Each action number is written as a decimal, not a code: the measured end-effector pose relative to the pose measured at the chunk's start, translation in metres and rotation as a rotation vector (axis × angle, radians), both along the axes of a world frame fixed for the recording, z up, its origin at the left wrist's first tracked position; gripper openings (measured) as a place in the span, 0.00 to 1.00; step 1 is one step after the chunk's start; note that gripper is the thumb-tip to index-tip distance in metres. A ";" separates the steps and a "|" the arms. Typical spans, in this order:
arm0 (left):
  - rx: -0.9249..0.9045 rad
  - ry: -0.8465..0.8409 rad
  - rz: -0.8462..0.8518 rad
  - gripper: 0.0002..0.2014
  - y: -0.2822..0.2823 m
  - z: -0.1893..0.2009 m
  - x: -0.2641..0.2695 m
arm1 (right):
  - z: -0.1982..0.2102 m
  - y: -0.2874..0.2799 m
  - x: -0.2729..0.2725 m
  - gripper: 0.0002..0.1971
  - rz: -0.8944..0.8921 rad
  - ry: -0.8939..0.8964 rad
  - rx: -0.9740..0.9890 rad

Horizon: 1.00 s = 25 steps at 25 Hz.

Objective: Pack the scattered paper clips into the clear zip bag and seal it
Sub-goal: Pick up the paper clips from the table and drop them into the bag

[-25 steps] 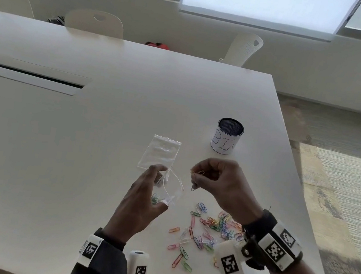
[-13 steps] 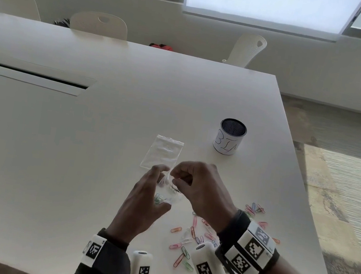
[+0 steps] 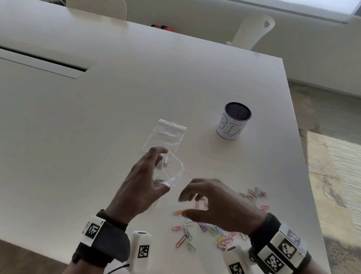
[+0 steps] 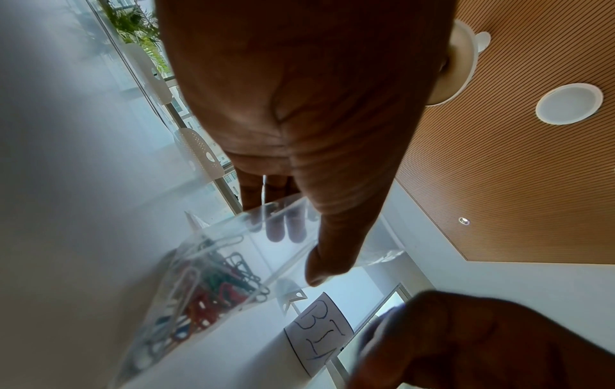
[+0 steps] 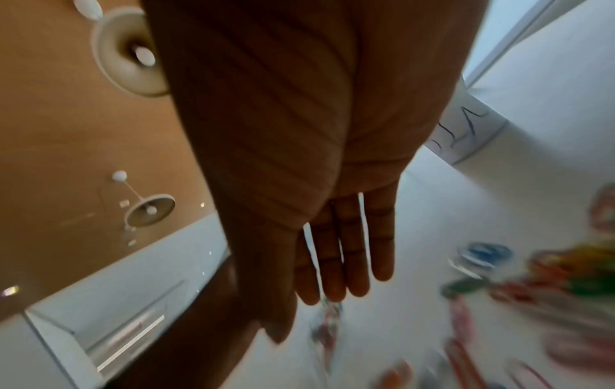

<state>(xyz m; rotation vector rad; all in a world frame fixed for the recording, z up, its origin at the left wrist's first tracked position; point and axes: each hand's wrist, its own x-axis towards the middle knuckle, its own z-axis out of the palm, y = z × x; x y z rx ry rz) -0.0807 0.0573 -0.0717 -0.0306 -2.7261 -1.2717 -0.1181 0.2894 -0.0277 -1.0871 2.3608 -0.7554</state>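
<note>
Head view shows loose paper clips [image 3: 186,235] nearest us, our empty, spread right hand [image 3: 216,203] above them, so we pinch a few while our left hand [image 3: 142,185] grips the zip bag [image 3: 171,172] beyond, mouth open.

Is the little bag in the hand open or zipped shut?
Open. The clear zip bag in the left hand gapes at its mouth, paper clips already inside.

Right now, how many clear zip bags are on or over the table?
2. One zip bag lies flat on the table beyond the hands. The other, the open bag, is held by the left hand with paper clips inside. None seem hidden.
</note>
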 end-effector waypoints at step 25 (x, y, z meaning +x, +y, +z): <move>0.033 0.004 -0.012 0.35 0.000 0.005 0.002 | -0.045 0.004 0.006 0.15 0.296 0.147 0.028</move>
